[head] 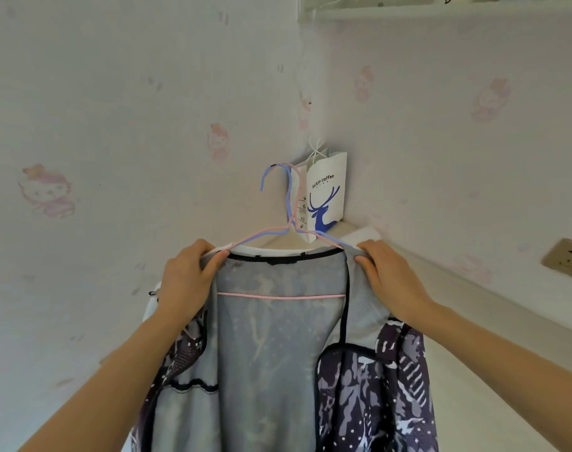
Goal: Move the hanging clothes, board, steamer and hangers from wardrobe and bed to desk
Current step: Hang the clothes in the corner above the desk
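While both arms reach up toward the middle of the frame, each hand is closed on one shoulder of the jacket, a patterned garment whose grey mesh lining faces the camera. The left hand, left of centre, pinches the fabric with thumb on top and fingers curled beneath; the right hand, right of centre, wraps the opposite shoulder in the same way. Gripping at both shoulders likely keeps the garment spread and seated on its hangers, so it does not slide off while carried.

Two wire hangers sit inside the neckline: a pink hanger, whose bar crosses behind the mesh, and a blue hanger, whose hook rises above the collar at centre frame. Both hooks appear free of any rail, so the hands seem to bear the weight.

Behind the hooks, a white paper bag printed with a blue deer hangs by its strings in the corner where two wallpapered walls meet. A wall socket sits at the right edge, and a pale ledge slants below it. Whether that ledge belongs to the desk cannot be told.
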